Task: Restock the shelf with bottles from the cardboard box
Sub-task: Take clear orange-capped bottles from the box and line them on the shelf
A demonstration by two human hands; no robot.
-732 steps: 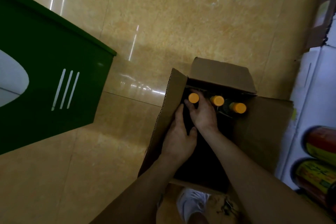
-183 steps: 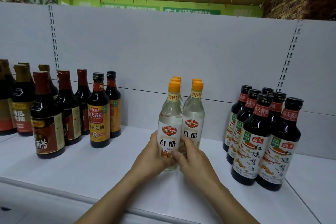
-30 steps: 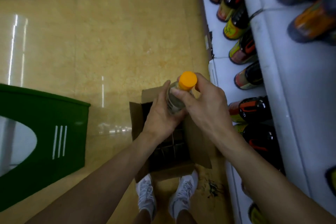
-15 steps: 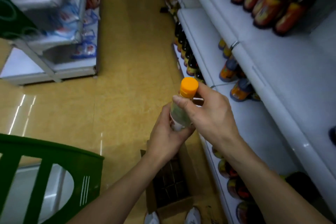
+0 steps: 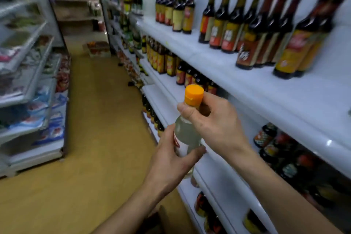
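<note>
- Two hands on one clear bottle [image 5: 187, 137], held in mid-air in front of the white shelving, lower than the upper shelf board [image 5: 284, 89] and well clear of it.
- Left hand [image 5: 174, 161] wrapped round the body low down, thumb across the front beside the label.
- Right hand [image 5: 214, 125] pinching the neck just under the orange cap [image 5: 193, 94], fingers curled behind it.
- Long axis near upright, cap end up and tipped slightly toward the aisle; base hidden behind the left palm.
- Upper shelf board up and to the right of the grip, so right hand nearer to it and left hand on the aisle side.
- Dark sauce bottles [image 5: 247, 30] standing in rows toward the back of that board, blurred, with bare white surface in front of them.
- Judged the carrying step: lifted out, not yet set down.
- Next move likely a raise above the board's front edge, then a shift rightward, kept upright, base first onto bare surface.
- Brown edge at the bottom of view, perhaps a flap of the cardboard box [image 5: 161, 220], too little showing to be sure.
</note>
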